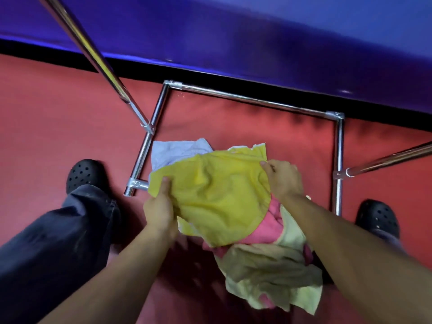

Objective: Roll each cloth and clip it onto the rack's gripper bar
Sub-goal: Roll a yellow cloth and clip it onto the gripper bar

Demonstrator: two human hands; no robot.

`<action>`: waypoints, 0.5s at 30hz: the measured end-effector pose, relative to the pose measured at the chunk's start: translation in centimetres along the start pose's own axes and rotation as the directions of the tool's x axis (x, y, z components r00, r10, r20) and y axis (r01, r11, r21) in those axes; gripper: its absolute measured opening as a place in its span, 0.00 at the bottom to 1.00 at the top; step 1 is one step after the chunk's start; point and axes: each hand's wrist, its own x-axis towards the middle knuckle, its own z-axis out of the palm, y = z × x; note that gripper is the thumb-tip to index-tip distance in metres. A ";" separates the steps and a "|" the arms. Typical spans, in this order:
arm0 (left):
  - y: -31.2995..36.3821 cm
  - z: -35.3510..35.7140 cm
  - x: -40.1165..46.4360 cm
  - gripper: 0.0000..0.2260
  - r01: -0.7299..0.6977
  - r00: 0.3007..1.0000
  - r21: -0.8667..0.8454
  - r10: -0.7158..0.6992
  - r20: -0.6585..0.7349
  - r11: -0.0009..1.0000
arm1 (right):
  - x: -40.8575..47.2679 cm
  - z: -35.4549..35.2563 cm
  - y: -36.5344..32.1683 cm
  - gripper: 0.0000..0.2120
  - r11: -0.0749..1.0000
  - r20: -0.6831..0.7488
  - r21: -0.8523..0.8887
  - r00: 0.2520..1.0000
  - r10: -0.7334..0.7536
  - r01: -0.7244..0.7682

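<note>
Here, left hand (pixel 159 212) and right hand (pixel 284 180) each pinch the unrolled yellow cloth (pixel 216 195); other cloths (pixel 268 265) remain unclipped.

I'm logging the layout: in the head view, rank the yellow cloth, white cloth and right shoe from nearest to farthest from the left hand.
1. Yellow cloth: gripped by the left hand.
2. White cloth: just beyond, by the rack base.
3. Right shoe: far right.

Head view, steeply downward, near floor (pixel 70 108)
</note>
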 end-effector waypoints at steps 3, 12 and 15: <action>3.5 -0.7 -3.0 0.15 -0.060 0.985 0.005 0.058 0.160 0.998 | -3.4 -3.6 -1.5 0.20 0.996 -0.090 0.083 0.996 -0.022 0.029; 12.9 -2.9 -18.2 0.18 -0.144 0.850 0.072 0.086 0.519 0.987 | -18.3 -15.2 -5.5 0.36 0.333 0.413 0.867 0.908 -0.064 -0.371; 14.9 -4.0 -24.1 0.17 -0.141 0.769 0.052 0.076 0.635 0.989 | -23.6 -18.5 -5.2 0.38 0.287 0.488 0.860 0.843 -0.225 -0.421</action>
